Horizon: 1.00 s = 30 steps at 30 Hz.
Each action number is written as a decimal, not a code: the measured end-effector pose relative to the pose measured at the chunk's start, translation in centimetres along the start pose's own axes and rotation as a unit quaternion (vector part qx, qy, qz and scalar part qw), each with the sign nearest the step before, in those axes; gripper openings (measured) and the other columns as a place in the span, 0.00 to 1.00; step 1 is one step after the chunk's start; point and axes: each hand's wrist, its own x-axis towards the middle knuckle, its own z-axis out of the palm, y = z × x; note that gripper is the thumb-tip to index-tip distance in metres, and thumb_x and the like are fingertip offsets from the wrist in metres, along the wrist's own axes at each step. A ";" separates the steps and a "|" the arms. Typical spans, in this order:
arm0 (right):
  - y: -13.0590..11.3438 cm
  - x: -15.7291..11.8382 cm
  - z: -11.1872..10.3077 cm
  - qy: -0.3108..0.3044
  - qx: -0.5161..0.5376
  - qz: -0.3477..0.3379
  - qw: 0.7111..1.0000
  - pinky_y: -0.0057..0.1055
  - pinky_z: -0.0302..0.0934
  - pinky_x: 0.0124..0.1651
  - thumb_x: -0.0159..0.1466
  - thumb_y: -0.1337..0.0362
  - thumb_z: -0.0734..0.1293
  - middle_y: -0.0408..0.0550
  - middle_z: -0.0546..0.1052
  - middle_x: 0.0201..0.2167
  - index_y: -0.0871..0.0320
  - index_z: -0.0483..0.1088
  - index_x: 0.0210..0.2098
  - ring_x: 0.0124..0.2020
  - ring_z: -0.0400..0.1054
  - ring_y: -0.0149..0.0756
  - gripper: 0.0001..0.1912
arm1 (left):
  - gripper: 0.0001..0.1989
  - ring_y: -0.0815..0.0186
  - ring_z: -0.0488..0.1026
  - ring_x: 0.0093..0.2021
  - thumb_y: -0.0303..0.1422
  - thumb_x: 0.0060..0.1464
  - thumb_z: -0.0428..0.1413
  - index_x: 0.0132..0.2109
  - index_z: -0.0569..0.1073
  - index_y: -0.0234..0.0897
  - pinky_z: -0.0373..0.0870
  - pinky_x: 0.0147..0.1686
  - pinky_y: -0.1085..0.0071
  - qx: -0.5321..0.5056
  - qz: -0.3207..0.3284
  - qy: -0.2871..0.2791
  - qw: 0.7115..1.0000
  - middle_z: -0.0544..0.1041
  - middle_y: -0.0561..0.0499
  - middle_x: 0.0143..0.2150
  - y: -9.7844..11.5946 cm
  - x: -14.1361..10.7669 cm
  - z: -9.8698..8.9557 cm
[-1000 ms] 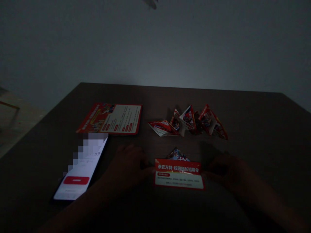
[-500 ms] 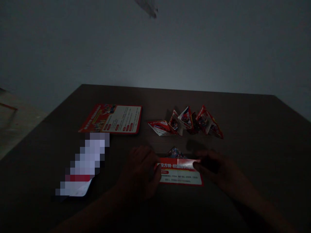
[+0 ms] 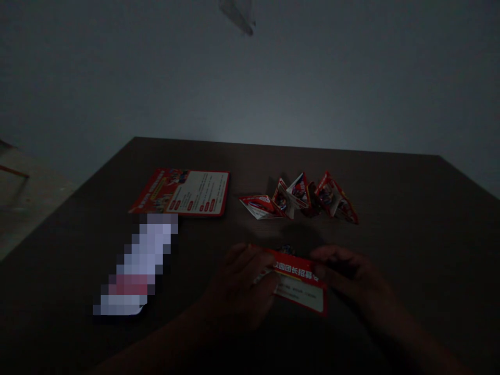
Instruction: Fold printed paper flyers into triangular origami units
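A red and white printed card (image 3: 300,284) lies between my two hands, low in the centre of the head view, with its right end tilted toward me. My left hand (image 3: 248,284) is closed over the card's left end, and its fingers hide that part. At the upper right corner my right hand (image 3: 347,273) pinches the card between thumb and fingers. A small dark patterned piece (image 3: 287,250) shows just behind the card's top edge. The view is dim, so fingertip detail is faint.
Several folded red and white paper pieces (image 3: 299,198) stand in a row farther back on the dark table (image 3: 371,177). Flat red and white cards (image 3: 199,192) lie at the left. In front of them is a bright blurred-out phone-like object (image 3: 140,265). A pale wall rises behind.
My left hand has moved right, over more of the card. The card has turned, its right end now lower and nearer me. My right hand still holds its corner.
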 end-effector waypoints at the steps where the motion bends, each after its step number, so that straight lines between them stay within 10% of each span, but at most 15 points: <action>1: 0.2 0.0 0.0 -0.001 0.010 0.004 1.000 0.25 0.66 0.32 0.55 0.60 0.73 0.44 0.77 0.30 0.56 0.74 0.35 0.31 0.71 0.32 0.10 | 0.04 0.60 0.71 0.41 0.26 0.54 0.54 0.37 0.73 0.35 0.63 0.44 0.60 0.000 0.002 0.006 1.000 0.75 0.46 0.41 -0.1 0.0 0.0; 8: 1.0 0.4 -0.4 0.059 -0.010 -0.007 0.998 0.28 0.65 0.33 0.59 0.56 0.68 0.46 0.78 0.32 0.55 0.75 0.38 0.33 0.71 0.35 0.11 | 0.04 0.62 0.72 0.42 0.25 0.53 0.53 0.36 0.72 0.36 0.63 0.45 0.62 -0.028 0.011 0.023 0.999 0.77 0.48 0.41 -0.9 -0.3 -0.2; 18: 1.1 0.9 0.1 -0.024 -0.126 -0.243 0.962 0.30 0.67 0.40 0.54 0.73 0.71 0.48 0.75 0.42 0.49 0.74 0.41 0.43 0.72 0.40 0.17 | 0.05 0.63 0.73 0.42 0.23 0.51 0.55 0.37 0.69 0.35 0.63 0.46 0.63 -0.096 0.031 0.055 0.993 0.78 0.48 0.42 -0.7 -0.3 -0.4; 30: 0.3 0.6 0.3 -0.007 -0.154 -0.242 0.958 0.29 0.69 0.35 0.54 0.69 0.71 0.49 0.76 0.38 0.51 0.77 0.34 0.38 0.74 0.39 0.08 | 0.05 0.63 0.73 0.43 0.25 0.53 0.54 0.39 0.68 0.35 0.63 0.47 0.62 -0.125 0.034 0.034 0.991 0.77 0.47 0.43 -0.9 -0.3 -0.4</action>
